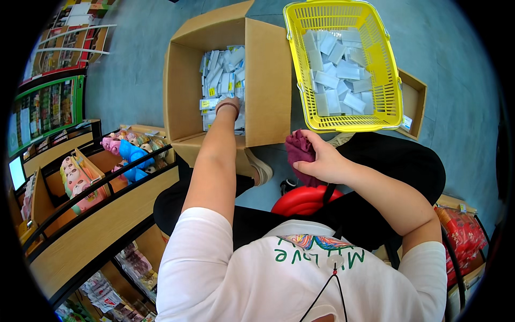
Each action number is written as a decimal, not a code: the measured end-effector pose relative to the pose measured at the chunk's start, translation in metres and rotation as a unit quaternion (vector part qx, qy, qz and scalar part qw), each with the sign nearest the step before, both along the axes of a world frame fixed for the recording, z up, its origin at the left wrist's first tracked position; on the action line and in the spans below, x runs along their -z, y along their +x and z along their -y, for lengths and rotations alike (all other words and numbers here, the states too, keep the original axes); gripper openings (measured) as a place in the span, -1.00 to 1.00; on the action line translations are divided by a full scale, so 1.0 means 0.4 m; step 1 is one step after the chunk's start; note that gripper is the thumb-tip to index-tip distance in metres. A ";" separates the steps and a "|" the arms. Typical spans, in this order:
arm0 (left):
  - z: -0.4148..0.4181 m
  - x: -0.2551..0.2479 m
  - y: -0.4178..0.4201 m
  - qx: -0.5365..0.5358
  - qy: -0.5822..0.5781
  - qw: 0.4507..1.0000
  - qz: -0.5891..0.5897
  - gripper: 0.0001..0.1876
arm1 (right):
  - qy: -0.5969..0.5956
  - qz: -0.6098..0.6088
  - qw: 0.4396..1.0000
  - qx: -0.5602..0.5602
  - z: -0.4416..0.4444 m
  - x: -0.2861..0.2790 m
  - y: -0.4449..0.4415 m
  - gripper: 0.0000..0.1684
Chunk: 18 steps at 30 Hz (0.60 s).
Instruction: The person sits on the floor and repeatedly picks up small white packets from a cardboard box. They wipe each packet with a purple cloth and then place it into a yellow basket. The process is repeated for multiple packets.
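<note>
My left hand [230, 102] reaches into an open cardboard box [267, 84], among many clear plastic price-tag holders [219, 74] with white, blue and yellow labels. Its fingers are hidden, so what it touches cannot be told. In my right hand [324, 159] is a crumpled maroon cloth [299, 155], held below the box's right flap. A yellow plastic shopping basket [299, 72] stands to the right of the box and contains many pale, frosted plastic holders [348, 70] without visible labels.
A shallow cardboard box [420, 100] with a labelled holder lies partly under the basket's right side. A red round stool [305, 199] is between my legs. Wooden shelves [108, 217] with black rails and packaged toys stand at left; red packets [462, 235] are at right.
</note>
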<state>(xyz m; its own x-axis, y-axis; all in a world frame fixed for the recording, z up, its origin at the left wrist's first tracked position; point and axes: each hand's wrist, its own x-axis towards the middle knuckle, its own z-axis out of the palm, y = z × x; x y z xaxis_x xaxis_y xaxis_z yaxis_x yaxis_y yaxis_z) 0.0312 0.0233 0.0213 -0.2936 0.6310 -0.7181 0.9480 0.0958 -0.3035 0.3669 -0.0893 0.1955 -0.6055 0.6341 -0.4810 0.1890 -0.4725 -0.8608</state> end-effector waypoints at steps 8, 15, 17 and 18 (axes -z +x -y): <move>0.019 0.027 -0.019 -0.028 0.043 0.999 -0.009 -0.60 | 0.000 -0.009 1.000 -0.006 0.003 0.003 0.008 -0.23; 0.017 -0.034 0.034 0.021 0.017 0.999 -0.038 -0.65 | -0.008 -0.015 1.000 -0.004 0.000 0.015 0.010 -0.22; 0.005 -0.049 0.045 0.016 -0.015 0.999 -0.043 -0.66 | 0.000 -0.019 1.000 -0.002 0.003 0.022 0.009 -0.22; 0.007 -0.045 0.039 0.010 -0.009 0.999 -0.040 -0.67 | -0.001 -0.015 1.000 -0.006 0.002 0.019 0.008 -0.22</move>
